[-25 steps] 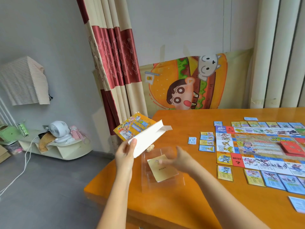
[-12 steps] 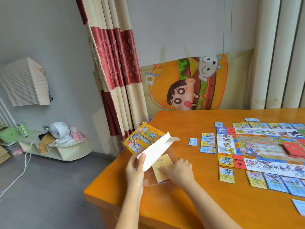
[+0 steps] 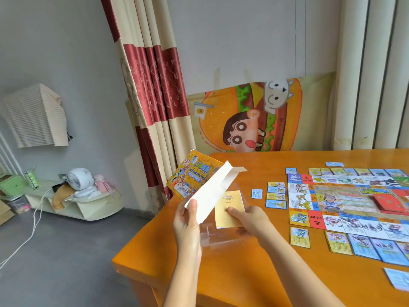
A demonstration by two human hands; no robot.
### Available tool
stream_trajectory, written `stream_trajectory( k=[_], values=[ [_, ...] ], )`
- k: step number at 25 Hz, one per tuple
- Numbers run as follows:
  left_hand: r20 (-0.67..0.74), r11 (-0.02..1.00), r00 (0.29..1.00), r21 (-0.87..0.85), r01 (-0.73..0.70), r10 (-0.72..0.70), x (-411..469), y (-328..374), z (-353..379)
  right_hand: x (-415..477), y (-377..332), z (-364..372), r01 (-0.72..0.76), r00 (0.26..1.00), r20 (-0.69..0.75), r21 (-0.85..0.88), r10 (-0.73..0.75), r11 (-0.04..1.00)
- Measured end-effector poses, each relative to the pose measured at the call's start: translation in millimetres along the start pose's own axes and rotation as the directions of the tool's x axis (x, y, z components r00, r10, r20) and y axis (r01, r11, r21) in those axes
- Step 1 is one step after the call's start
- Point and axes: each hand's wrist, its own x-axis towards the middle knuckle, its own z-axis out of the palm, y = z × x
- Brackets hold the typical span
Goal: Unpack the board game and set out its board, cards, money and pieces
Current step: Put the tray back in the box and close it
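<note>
Lower centre, left hand point(image 3: 187, 221): gripping box point(image 3: 194, 177), holding it tilted aside for access.
Right hand point(image 3: 251, 220): pinching booklet point(image 3: 228, 207) onto tray point(image 3: 221, 240).

Right of centre, the colourful printed game board point(image 3: 345, 198) shows a black question mark on its lower red square point(image 3: 318, 220), under Chinese characters I can't make out, and another, upside down, on its upper red square point(image 3: 306, 178). The yellow cardboard game box point(image 3: 192, 176), centre frame, bears large Chinese lettering, too blurred to read.
</note>
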Motion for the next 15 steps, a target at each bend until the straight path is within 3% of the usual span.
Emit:
stream_trajectory(
  k=[8,15],
  values=[
    [-0.008,0.999,0.999,-0.031,0.034,-0.034,-7,8,10,-14,-10,-24,-0.007,0.991,0.135,0.197,-0.020,0.980],
    [0.066,0.997,0.998,-0.076,0.027,-0.022,-8,16,20,-19,-15,-37,0.081,0.990,0.106,0.143,-0.097,0.986]
  ],
)
